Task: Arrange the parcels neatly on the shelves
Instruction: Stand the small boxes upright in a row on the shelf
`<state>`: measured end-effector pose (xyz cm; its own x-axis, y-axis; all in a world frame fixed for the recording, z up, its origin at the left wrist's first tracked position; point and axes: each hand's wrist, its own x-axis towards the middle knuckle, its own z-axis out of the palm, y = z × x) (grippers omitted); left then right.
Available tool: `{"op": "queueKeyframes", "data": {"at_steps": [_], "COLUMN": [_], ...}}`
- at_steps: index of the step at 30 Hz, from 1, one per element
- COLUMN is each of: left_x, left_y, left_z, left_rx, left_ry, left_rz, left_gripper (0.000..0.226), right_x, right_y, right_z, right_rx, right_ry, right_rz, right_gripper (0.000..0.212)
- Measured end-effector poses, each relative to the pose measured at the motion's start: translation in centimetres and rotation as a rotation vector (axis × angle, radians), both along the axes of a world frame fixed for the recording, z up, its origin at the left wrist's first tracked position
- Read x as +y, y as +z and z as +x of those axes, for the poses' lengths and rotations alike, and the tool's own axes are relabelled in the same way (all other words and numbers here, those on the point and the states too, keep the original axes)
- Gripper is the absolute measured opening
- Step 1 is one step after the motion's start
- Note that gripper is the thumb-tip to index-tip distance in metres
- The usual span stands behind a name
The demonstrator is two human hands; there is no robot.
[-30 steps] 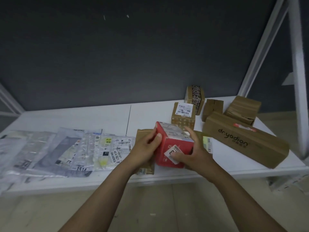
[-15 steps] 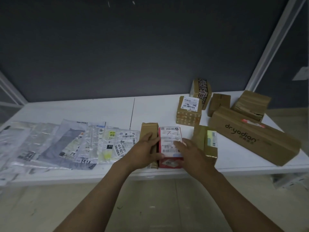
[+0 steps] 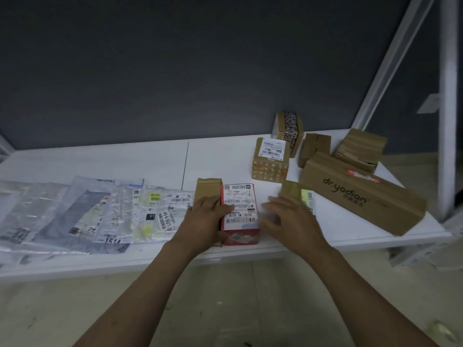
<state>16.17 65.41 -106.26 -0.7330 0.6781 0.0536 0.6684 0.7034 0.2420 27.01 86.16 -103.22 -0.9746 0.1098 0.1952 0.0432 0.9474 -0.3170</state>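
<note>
Our fingers (image 3: 225,209) on the left hand (image 3: 203,221) lie flat across the left side of the red parcel (image 3: 240,216), thumb on its white label, pressing rather than gripping. Our right hand (image 3: 290,219) hovers just right of that parcel with its fingers spread and loose, holding nothing; it is blurred, so we cannot tell whether it touches the red parcel. This parcel lies flat at the front edge of the white shelf (image 3: 150,161), label up. Touching its left side stands a narrow brown box (image 3: 208,190), partly under our left hand. To the left, a row of overlapping plastic mailers (image 3: 82,211) runs toward the shelf's left end. Just behind our right hand sits a small brown parcel (image 3: 298,194) with a yellow-green label. Further right, a long carton (image 3: 363,194) printed "dr.yadian" lies at an angle toward the front right corner. Behind it, near the back right corner, we see four smaller cardboard boxes (image 3: 270,159) clustered together.
</note>
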Motion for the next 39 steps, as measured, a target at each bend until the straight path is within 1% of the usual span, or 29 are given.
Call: {"op": "queueKeyframes", "data": {"at_steps": [1,2,4,6,8,10,12,15,17,18,19,20,21,24,27,28,30,32,33,35,37,39], "left_x": [0.1,0.3,0.6,0.9,1.1,1.2,1.1,1.7,2.6,3.1,3.7,4.2,4.6,5.5,5.4,5.3,5.0,5.0,5.1,5.2,5.2,5.0], "left_y": [-0.2,-0.2,-0.3,-0.1,0.1,0.2,0.4,1.3,2.2,2.9,3.8,4.6,5.5,7.2,7.9,7.9,8.0,8.0,8.0,7.9,7.6,7.3], "left_z": [-0.1,0.0,0.1,0.3,0.5,0.8,1.0,1.2,1.5,1.8,2.1,2.5,2.9,3.4,3.4,3.4,3.3,3.5,3.6,3.6,3.5,3.4], "left_rx": [-0.007,-0.015,-0.038,-0.052,-0.066,-0.084,-0.107,-0.118,-0.082,-0.111,-0.182,-0.292,-0.414,-0.682,-0.934,-1.000,-1.087,-1.120,-1.121,-1.075,-0.979,-0.873], "left_ry": [0.003,0.006,0.025,0.042,0.050,0.046,0.046,0.079,0.096,0.115,0.142,0.168,0.185,0.265,0.297,0.308,0.336,0.351,0.353,0.351,0.347,0.338], "left_rz": [-0.014,-0.025,-0.029,-0.034,-0.049,-0.060,-0.063,-0.022,0.123,0.240,0.382,0.520,0.649,0.926,1.089,1.128,1.167,1.212,1.253,1.325,1.330,1.275], "left_gripper": [0.075,0.075,0.074,0.074,0.073,0.074,0.081,0.087,0.091,0.085,0.077,0.072,0.071,0.076,0.073,0.071,0.064,0.048,0.042,0.041,0.052,0.083], "right_x": [0.9,1.7,2.5,2.6,2.2,2.0,2.1,2.6,2.9,2.9,2.8,2.7,2.5,1.9,1.4,1.3,1.1,1.1,1.1,1.3,1.4,1.6], "right_y": [0.1,0.1,-0.2,-0.7,-1.1,-1.0,-0.6,0.9,2.2,2.9,3.6,4.3,4.8,5.8,6.2,6.2,6.4,6.4,6.3,6.0,5.8,5.7], "right_z": [0.2,0.4,0.6,0.4,0.0,-0.4,-0.4,0.1,0.5,0.6,0.8,0.8,0.9,0.9,1.0,1.1,1.2,1.2,1.1,1.0,1.0,1.0], "right_rx": [0.033,0.014,-0.174,-0.357,-0.430,-0.438,-0.391,-0.212,-0.034,0.049,0.123,0.173,0.196,0.145,0.077,0.068,0.057,0.038,0.023,-0.001,0.001,0.025], "right_ry": [-0.122,-0.249,-0.452,-0.504,-0.529,-0.563,-0.581,-0.586,-0.524,-0.470,-0.410,-0.353,-0.303,-0.222,-0.226,-0.226,-0.207,-0.179,-0.167,-0.135,-0.099,-0.085], "right_rz": [-0.025,-0.058,-0.139,-0.171,-0.177,-0.226,-0.269,-0.412,-0.566,-0.648,-0.730,-0.812,-0.895,-1.124,-1.212,-1.234,-1.270,-1.279,-1.274,-1.264,-1.274,-1.243], "right_gripper": [0.041,0.045,0.059,0.078,0.087,0.086,0.085,0.085,0.082,0.077,0.071,0.063,0.055,0.032,0.017,0.015,0.023,0.030,0.028,0.018,0.023,0.029]}}
